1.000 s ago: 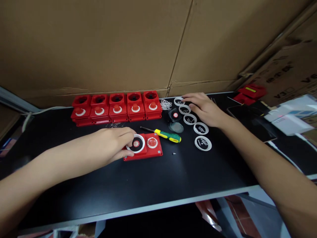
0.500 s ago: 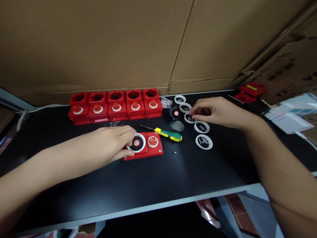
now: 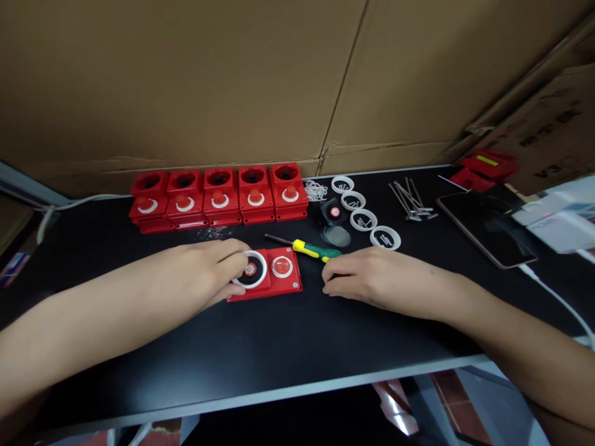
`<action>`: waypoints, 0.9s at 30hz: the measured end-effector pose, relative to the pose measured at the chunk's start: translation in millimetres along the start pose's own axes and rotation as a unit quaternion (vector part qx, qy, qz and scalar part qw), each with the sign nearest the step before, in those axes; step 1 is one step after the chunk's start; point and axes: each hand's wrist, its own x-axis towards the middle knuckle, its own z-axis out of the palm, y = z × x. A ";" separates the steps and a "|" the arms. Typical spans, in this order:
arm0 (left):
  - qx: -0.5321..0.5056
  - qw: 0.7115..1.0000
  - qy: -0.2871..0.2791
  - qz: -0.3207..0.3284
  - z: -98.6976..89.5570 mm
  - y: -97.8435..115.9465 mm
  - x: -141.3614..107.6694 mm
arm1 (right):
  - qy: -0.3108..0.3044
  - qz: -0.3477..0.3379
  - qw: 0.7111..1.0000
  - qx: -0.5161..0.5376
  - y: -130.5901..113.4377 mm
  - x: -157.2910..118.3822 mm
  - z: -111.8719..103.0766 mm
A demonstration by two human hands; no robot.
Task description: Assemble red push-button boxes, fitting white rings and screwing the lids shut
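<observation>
My left hand is closed on the left end of a red alarm unit lying flat on the black table. Thumb and fingers press at a white ring around the unit's black round opening. A red domed lamp sits on the unit's right half. To the right, my right hand rests low over the table with its fingertips pinched together; what they hold, if anything, is hidden. Its fingers are near the handle of a yellow-green screwdriver, whose end they partly cover.
Several similar red units stand in a row at the back. White rings with screws inside, a clear lid and white cords lie right of them. Long metal rods and a cabled phone lie farther right.
My right hand has moved down and toward me from the white rings to where a small screw lay; the screw and nearest ring are now covered. My left hand keeps its hold.
</observation>
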 end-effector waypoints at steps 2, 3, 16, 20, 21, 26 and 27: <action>0.022 0.999 -0.021 0.010 -2.9 2.3 -3.0 | -0.031 0.029 0.999 0.025 -1.6 -0.7 2.4; 0.038 0.999 -0.024 0.010 -4.2 5.2 -3.9 | -0.042 0.041 0.997 0.045 -2.2 -0.7 2.6; 0.239 0.965 0.101 0.034 -15.3 53.9 68.2 | -0.032 0.070 0.961 0.265 -11.4 16.4 -5.9; 0.256 0.966 0.041 0.013 -25.2 37.1 162.7 | -0.056 0.069 0.969 0.232 -17.0 22.6 6.2; 0.260 0.965 0.009 0.005 -27.0 33.4 185.6 | -0.058 0.071 0.969 0.228 -17.4 23.5 8.1; 0.260 0.959 -0.092 -0.065 -24.6 16.2 263.7 | -0.070 0.083 0.969 0.221 -17.3 24.3 8.6; 0.257 0.959 -0.100 -0.066 -22.3 12.5 271.4 | -0.070 0.084 0.970 0.219 -17.3 24.2 8.2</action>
